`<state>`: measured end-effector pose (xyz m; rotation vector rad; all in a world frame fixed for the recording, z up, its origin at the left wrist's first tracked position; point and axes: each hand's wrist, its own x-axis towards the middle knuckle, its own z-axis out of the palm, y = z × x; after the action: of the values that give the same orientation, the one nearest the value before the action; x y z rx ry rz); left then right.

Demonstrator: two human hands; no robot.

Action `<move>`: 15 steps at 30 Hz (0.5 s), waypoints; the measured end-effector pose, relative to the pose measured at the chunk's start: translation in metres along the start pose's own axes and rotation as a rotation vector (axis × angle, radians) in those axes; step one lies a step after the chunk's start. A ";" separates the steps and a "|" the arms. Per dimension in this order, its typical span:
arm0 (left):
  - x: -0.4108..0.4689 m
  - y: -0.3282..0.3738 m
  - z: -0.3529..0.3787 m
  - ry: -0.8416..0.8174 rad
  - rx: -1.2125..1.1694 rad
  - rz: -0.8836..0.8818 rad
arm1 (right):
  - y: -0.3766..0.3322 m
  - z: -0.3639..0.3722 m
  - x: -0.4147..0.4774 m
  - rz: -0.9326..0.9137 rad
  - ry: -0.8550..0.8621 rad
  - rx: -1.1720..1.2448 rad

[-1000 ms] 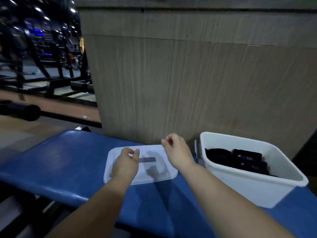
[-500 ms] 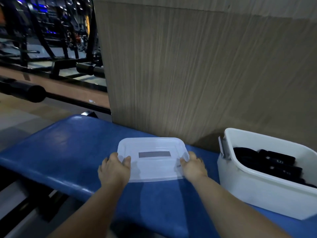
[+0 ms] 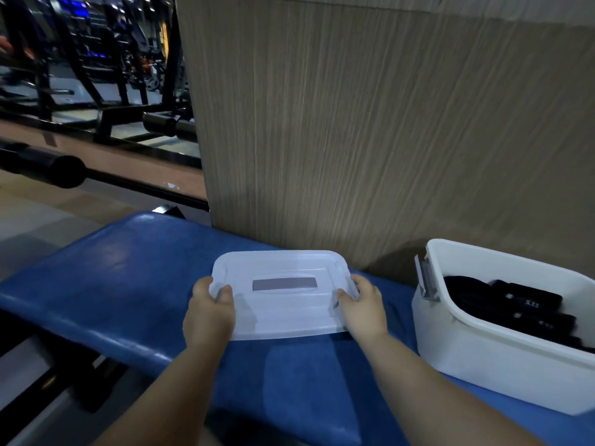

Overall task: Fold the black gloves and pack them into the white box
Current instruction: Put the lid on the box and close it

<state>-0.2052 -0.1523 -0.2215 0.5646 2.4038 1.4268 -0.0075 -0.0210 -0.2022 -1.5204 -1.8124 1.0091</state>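
Blue padded bench (image 3: 128, 284) by a wood-grain panel (image 3: 354, 123), left hand (image 3: 209, 317) and right hand (image 3: 363, 310) curled around a pale lid (image 3: 283, 310)

white box (image 3: 483, 358): right end cut by frame edge
black gloves (image 3: 531, 300): label print unreadable (too small)
left hand (image 3: 209, 317): fingertips hidden under lid (image 3: 283, 313)

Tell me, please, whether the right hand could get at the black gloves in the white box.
Probably yes, once freed: the right hand grips the lid, but the white box beside it is open, black gloves uncovered.
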 end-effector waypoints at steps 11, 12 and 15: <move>0.004 0.047 -0.040 0.031 -0.162 0.067 | -0.066 -0.036 -0.022 -0.183 0.054 0.087; 0.004 0.054 -0.044 0.043 -0.172 0.086 | -0.073 -0.041 -0.024 -0.191 0.057 0.085; 0.000 0.080 -0.053 0.062 -0.182 0.129 | -0.087 -0.059 -0.029 -0.203 0.065 0.093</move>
<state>-0.2137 -0.1580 -0.1259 0.6481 2.2871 1.7192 -0.0024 -0.0440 -0.0957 -1.2706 -1.8059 0.9219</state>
